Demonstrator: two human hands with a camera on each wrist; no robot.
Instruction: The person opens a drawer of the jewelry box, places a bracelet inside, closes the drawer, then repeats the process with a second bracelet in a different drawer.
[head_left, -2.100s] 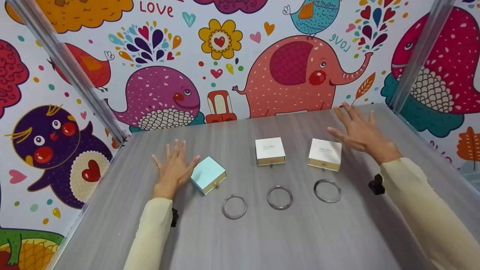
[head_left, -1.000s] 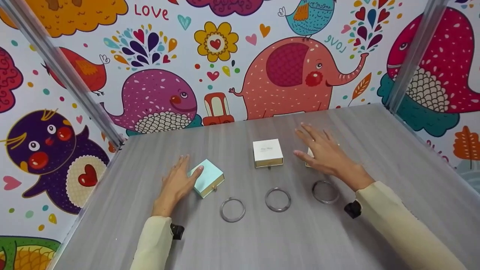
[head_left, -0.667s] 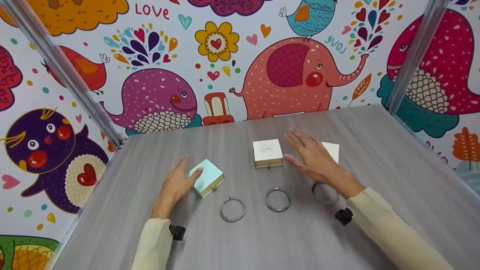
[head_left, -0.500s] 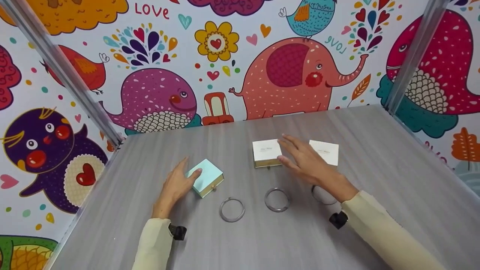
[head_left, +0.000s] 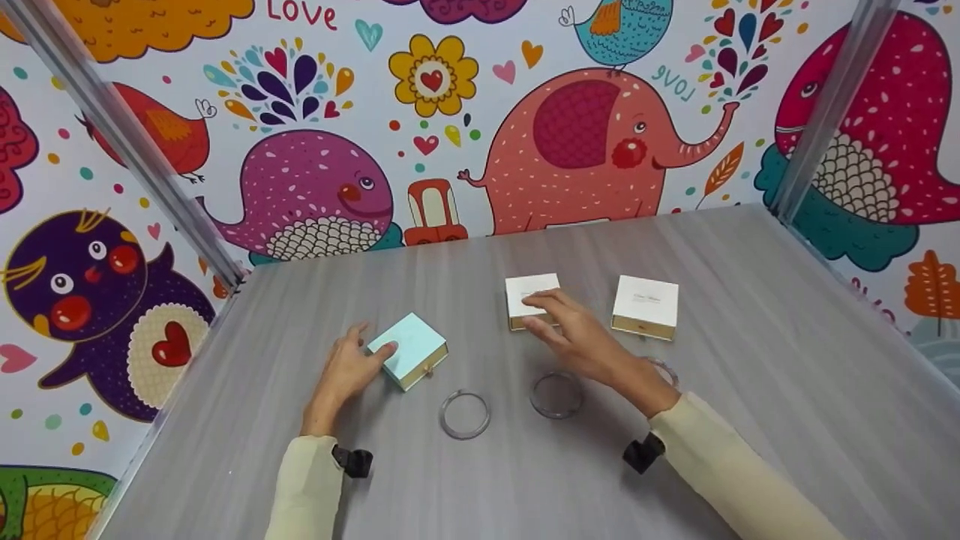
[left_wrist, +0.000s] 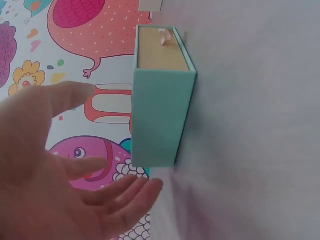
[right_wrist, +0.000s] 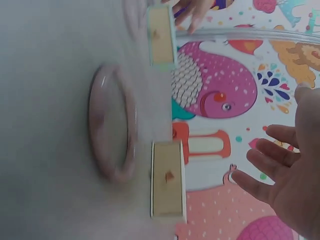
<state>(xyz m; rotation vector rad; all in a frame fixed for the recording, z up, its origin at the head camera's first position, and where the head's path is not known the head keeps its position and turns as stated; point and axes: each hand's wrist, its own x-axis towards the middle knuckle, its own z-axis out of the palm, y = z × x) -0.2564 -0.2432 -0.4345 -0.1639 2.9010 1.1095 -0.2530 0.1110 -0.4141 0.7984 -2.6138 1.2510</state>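
Note:
My left hand [head_left: 341, 375] hovers at the left side of a light-teal drawer box [head_left: 411, 346], its thumb overlapping the lid in the head view. In the left wrist view the thumb and loosely bent fingers stand apart from the teal box [left_wrist: 162, 115]. My right hand [head_left: 589, 345] reaches over the middle white drawer box [head_left: 525, 286], hiding its right part. The right wrist view has these fingers relaxed, holding nothing, with a white box [right_wrist: 167, 180] beside them. A middle bangle [head_left: 555, 415] lies below that hand; a left bangle [head_left: 444, 420] lies before the teal box.
Another white drawer box [head_left: 646, 300] sits to the right, with a bangle [head_left: 670, 369] in front, partly hidden by the right wrist. The grey table [head_left: 480, 495] ends at a cartoon-printed wall [head_left: 450, 165] with metal posts [head_left: 832, 105] at the corners.
My right hand has swept left from beside the right white box, across it, to above the middle one. My left hand's spread fingers have drawn in beside the teal box. Boxes and bangles stay put.

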